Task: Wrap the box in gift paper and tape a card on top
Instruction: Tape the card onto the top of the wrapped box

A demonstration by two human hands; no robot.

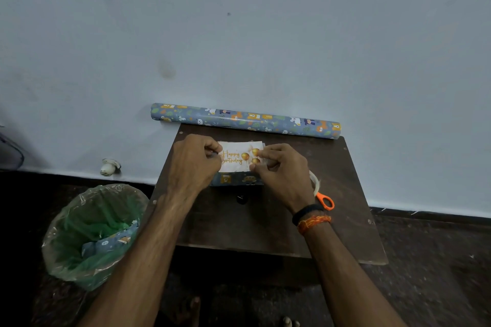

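A box wrapped in blue animal-print gift paper point(239, 180) stands on the dark wooden table point(345, 180). On its top lies a white "Happy Birthday" card point(233, 158) with gold balloons. My left hand point(194, 162) pinches the card's left edge with curled fingers. My right hand point(281, 167) pinches its right edge, thumb and forefinger by the balloons. Whether tape is between the fingers I cannot tell.
A roll of the same gift paper point(245, 120) lies along the wall at the table's back. Orange-handled scissors point(324, 200) and a tape roll point(314, 180) sit behind my right wrist. A green-lined bin point(93, 233) with paper scraps stands left of the table.
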